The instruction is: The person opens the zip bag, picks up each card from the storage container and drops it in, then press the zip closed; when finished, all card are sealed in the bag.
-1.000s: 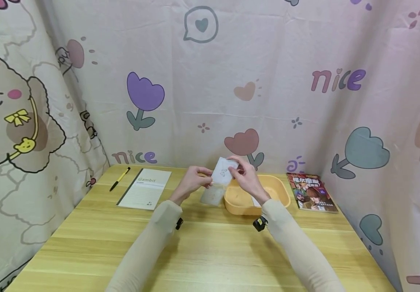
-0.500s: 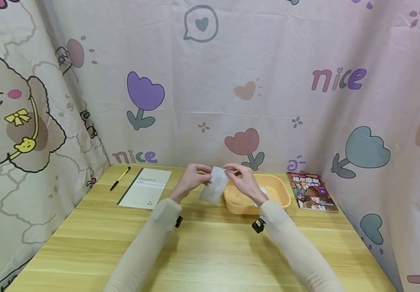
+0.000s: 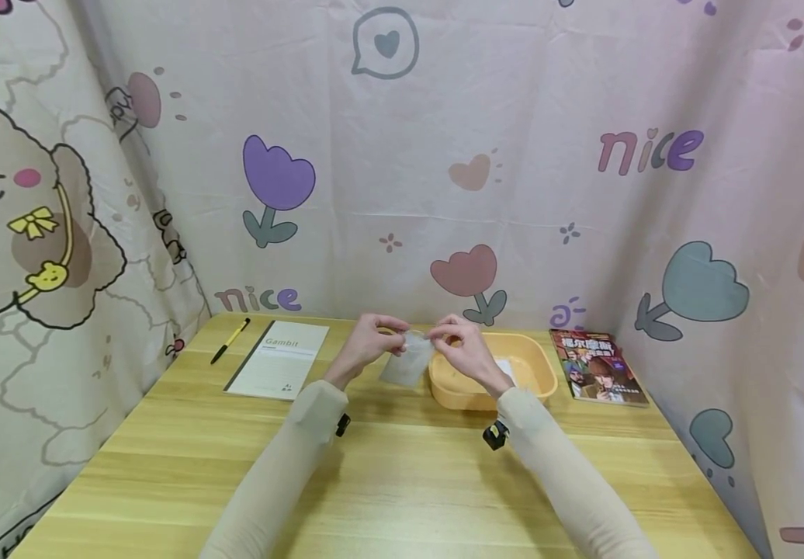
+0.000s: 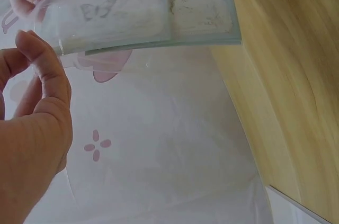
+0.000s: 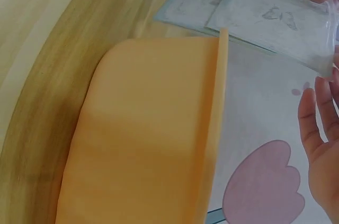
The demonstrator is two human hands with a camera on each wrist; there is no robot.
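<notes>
Over the back of the table, both hands hold a clear plastic bag (image 3: 405,366) by its upper end. My left hand (image 3: 369,346) pinches the left side of that edge, and my right hand (image 3: 463,348) pinches the right side. Inside the bag are pale papers with grey butterfly prints (image 4: 99,9), one overlapping the other in the left wrist view. From the right wrist, the printed papers (image 5: 280,18) lie flat within the transparent film, whose loose end reaches the fingers.
A yellow-orange bin (image 3: 458,396) stands just right of the bag, with a white piece (image 3: 504,368) in it. To the left lie a notebook (image 3: 278,361) and a yellow-black pen (image 3: 230,341). A comic-style magazine (image 3: 597,369) lies right; a patterned curtain (image 3: 374,186) hangs behind.
The butterfly-printed paper, earlier held above the bag, has slid down into it. My right hand has shifted slightly down to the bag's upper edge; the left stays nearly in place.
</notes>
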